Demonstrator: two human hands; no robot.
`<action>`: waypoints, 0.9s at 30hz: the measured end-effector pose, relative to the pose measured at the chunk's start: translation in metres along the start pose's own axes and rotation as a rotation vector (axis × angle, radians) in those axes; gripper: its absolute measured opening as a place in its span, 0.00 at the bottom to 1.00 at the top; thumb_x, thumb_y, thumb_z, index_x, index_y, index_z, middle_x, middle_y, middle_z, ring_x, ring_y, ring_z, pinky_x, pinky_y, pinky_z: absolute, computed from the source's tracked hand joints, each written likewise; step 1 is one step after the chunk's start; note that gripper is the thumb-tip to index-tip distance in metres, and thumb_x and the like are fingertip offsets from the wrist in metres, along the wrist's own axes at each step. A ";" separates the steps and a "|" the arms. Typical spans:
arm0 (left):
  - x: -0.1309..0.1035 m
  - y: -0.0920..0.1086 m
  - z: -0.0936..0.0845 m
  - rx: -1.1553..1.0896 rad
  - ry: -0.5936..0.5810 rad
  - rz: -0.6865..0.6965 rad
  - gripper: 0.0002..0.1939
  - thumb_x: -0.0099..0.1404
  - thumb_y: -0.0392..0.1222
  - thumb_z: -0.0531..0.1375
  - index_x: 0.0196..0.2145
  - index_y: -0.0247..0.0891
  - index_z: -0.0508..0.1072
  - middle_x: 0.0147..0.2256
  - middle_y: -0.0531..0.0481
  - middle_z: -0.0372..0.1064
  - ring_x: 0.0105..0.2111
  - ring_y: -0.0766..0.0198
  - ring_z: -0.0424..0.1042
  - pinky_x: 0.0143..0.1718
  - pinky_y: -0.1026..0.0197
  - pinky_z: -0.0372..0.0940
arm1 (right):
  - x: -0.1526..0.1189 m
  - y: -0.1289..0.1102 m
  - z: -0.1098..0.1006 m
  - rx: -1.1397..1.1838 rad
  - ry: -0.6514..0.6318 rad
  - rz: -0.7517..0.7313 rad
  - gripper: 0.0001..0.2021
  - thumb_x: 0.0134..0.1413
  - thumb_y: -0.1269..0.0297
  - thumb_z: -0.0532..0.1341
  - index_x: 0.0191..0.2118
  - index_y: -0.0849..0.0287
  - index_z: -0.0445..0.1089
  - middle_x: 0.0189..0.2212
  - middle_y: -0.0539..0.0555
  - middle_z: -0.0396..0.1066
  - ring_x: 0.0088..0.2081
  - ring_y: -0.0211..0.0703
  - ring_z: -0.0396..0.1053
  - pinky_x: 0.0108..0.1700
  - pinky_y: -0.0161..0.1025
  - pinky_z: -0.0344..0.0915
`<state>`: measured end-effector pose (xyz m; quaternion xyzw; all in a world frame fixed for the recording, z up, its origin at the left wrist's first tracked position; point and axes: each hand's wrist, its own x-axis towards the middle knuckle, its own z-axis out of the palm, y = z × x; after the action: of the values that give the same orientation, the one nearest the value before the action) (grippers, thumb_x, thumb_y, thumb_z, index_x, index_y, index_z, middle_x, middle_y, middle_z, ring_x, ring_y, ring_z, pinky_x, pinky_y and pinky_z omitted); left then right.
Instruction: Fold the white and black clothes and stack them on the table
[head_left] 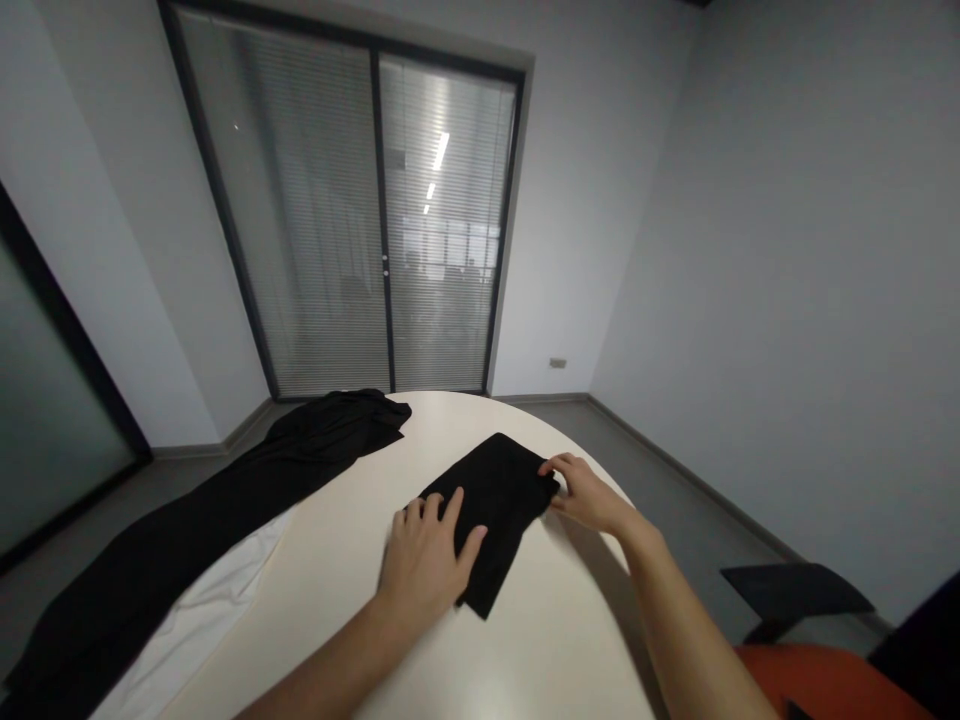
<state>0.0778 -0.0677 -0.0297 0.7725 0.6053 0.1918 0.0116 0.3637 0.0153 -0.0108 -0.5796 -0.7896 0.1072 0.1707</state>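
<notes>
A folded piece of black cloth (499, 490) lies on the white round table (360, 560) in front of me. Its kind of garment cannot be made out. Spread flat, my left hand (427, 550) rests on the cloth's left part with the fingers apart. At the cloth's right edge, my right hand (585, 492) pinches a bunched corner between thumb and fingers. That corner sits at the table's right side.
Along the table's left edge lies a long heap of black clothing (247, 500), with a white cloth (217, 600) beside it. An orange chair (832, 680) with a black armrest (799, 590) stands at the lower right. Glass doors with blinds (450, 230) are beyond the table.
</notes>
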 end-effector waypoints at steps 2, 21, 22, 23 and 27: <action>0.012 -0.012 -0.001 0.032 0.056 -0.028 0.31 0.73 0.59 0.42 0.60 0.40 0.69 0.54 0.39 0.69 0.53 0.44 0.66 0.56 0.41 0.57 | 0.000 0.001 -0.002 0.014 -0.009 0.156 0.14 0.52 0.69 0.59 0.46 0.59 0.69 0.44 0.60 0.73 0.44 0.48 0.71 0.49 0.44 0.64; -0.002 0.000 0.006 -0.311 -0.051 0.028 0.21 0.72 0.52 0.47 0.55 0.43 0.69 0.51 0.47 0.72 0.45 0.56 0.75 0.48 0.56 0.67 | 0.033 0.017 0.052 0.372 0.248 0.349 0.27 0.62 0.52 0.55 0.62 0.61 0.55 0.43 0.60 0.76 0.41 0.48 0.76 0.45 0.41 0.68; -0.002 0.000 0.006 -0.309 -0.053 0.030 0.20 0.72 0.51 0.48 0.54 0.44 0.69 0.49 0.48 0.73 0.43 0.57 0.75 0.46 0.57 0.67 | 0.033 0.018 0.051 0.351 0.224 0.394 0.29 0.61 0.49 0.56 0.62 0.62 0.56 0.44 0.61 0.76 0.42 0.49 0.76 0.45 0.41 0.68; -0.001 -0.001 0.006 -0.307 -0.051 0.025 0.18 0.72 0.51 0.48 0.52 0.44 0.70 0.45 0.49 0.74 0.41 0.58 0.75 0.44 0.57 0.67 | 0.032 0.019 0.051 0.318 0.191 0.440 0.32 0.60 0.46 0.57 0.61 0.64 0.57 0.44 0.63 0.76 0.44 0.50 0.75 0.46 0.42 0.68; 0.010 -0.018 0.013 -0.267 0.017 0.042 0.16 0.73 0.46 0.48 0.50 0.41 0.70 0.41 0.48 0.75 0.43 0.58 0.73 0.47 0.57 0.65 | 0.028 0.014 0.048 0.171 0.019 0.514 0.33 0.56 0.37 0.57 0.52 0.65 0.68 0.45 0.68 0.75 0.47 0.57 0.74 0.47 0.46 0.67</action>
<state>0.0669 -0.0504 -0.0435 0.7750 0.5580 0.2776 0.1051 0.3498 0.0477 -0.0563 -0.7455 -0.6030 0.2078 0.1934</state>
